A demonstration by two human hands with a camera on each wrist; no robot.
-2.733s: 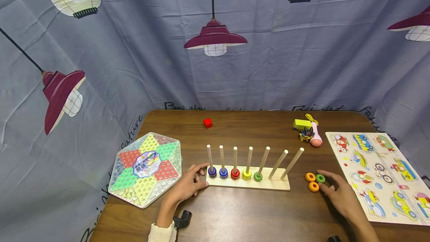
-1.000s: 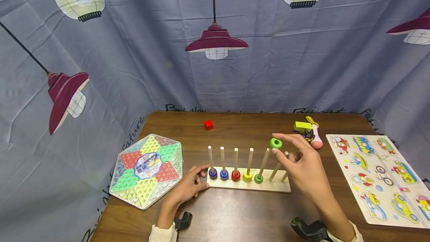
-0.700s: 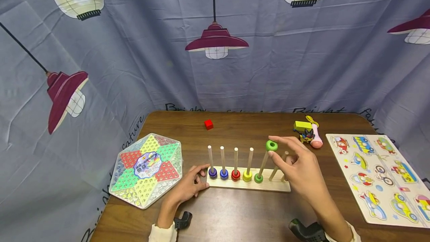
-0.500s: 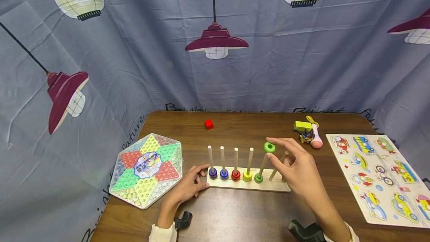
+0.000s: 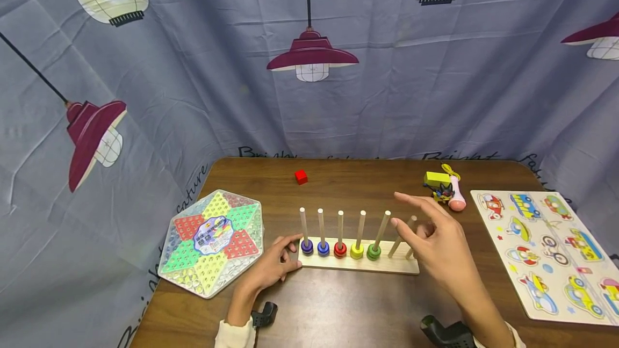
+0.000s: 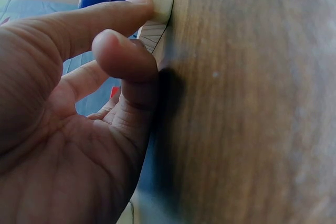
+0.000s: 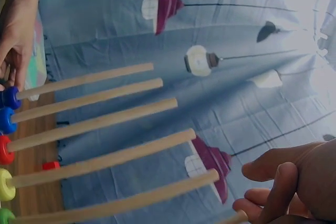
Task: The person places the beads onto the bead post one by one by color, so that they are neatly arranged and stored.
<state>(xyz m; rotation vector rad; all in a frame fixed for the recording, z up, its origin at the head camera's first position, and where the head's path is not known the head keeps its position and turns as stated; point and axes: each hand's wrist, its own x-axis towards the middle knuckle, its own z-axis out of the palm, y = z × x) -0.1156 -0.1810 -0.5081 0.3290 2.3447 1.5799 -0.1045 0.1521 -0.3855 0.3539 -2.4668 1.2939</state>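
A pale wooden board [image 5: 387, 265] with a row of upright pegs lies mid-table. From the left, its pegs carry purple rings [image 5: 307, 247], blue rings [image 5: 323, 249], red rings [image 5: 340, 250], yellow rings [image 5: 357, 251] and green rings [image 5: 374, 252]. The two rightmost pegs are bare. My left hand [image 5: 271, 263] rests on the table, index finger and thumb touching the board's left end; the left wrist view shows that index finger [image 6: 113, 18] stretched to it. Raised over the board's right end, my right hand [image 5: 437, 240] holds nothing, its thumb and index finger apart.
A hexagonal Chinese checkers board [image 5: 213, 243] lies at left, a red cube [image 5: 301, 177] at the back. Back right are a yellow block [image 5: 437, 179], a small figurine [image 5: 442, 193] and a pink toy microphone [image 5: 456, 197]. A picture puzzle board [image 5: 546, 254] lies far right.
My right hand took a green ring from the table at right, carried it left over the green peg and let it go; it sits on that peg. My left hand stayed put.
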